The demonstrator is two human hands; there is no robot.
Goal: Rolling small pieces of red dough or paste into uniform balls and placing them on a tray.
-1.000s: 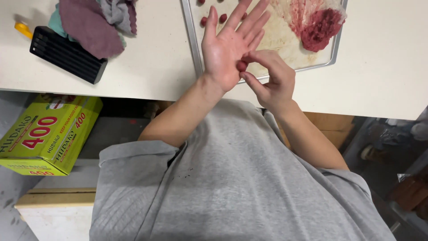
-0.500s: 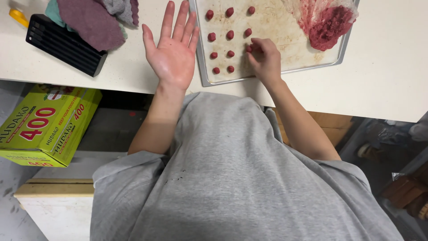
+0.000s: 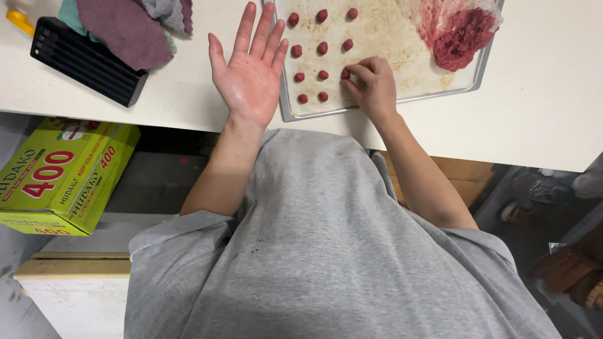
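Set the small red meat ball [image 3: 345, 73] down gently in line with its row on the metal tray [image 3: 383, 100], right hand [image 3: 372, 85] fingers pinched narrowly on it, left hand [image 3: 248, 72] spread wide, palm up, empty above the surface [image 3: 188, 94].

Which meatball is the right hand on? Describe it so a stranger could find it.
Start at the metal baking tray on the pale counter, with the raw mince heap in its far right corner. Small red balls sit in columns on the tray's left part. The one meant is the ball in the rightmost column, nearest the front rim, the only one pinched under the right hand's fingertips.
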